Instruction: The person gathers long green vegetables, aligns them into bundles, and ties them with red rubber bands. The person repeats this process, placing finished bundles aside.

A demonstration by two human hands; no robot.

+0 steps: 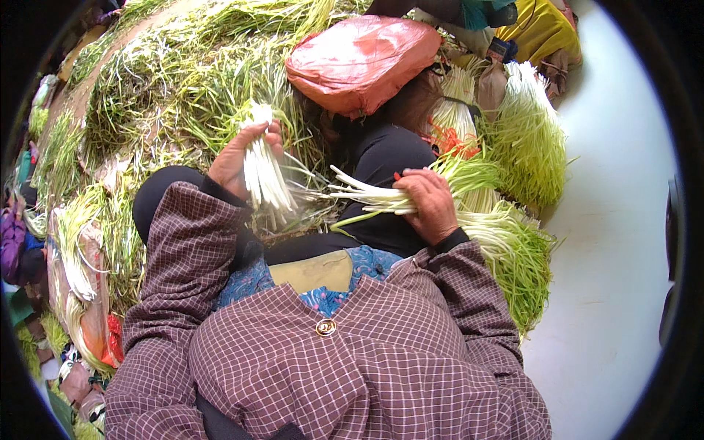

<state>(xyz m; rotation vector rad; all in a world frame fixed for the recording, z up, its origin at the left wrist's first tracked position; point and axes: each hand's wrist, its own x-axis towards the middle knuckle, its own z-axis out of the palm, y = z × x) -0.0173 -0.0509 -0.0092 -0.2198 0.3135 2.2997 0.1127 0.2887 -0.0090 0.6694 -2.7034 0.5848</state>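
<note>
My left hand (239, 159) grips a bunch of white-stemmed allium greens (269, 179), with the pale stems slanting down past my fingers. The lower end of that bunch is blurred. Over my right thigh, my right hand (429, 203) is closed around a second bunch of the same greens (368, 193). Its white stems point left toward the first bunch, and its green leaves spread to the right behind my hand. A small red item (397, 176) shows at my right fingers; what it is I cannot tell. Below that hand lies a larger heap of greens (509, 258).
Loose leaves and trimmings (181, 88) cover the ground ahead. A stuffed red plastic sack (363, 60) sits beyond my knees. Tied bundles (528, 132) and red strings (454, 143) lie at right, beside a pale wall or floor surface (599, 231). Another person (19, 242) is at far left.
</note>
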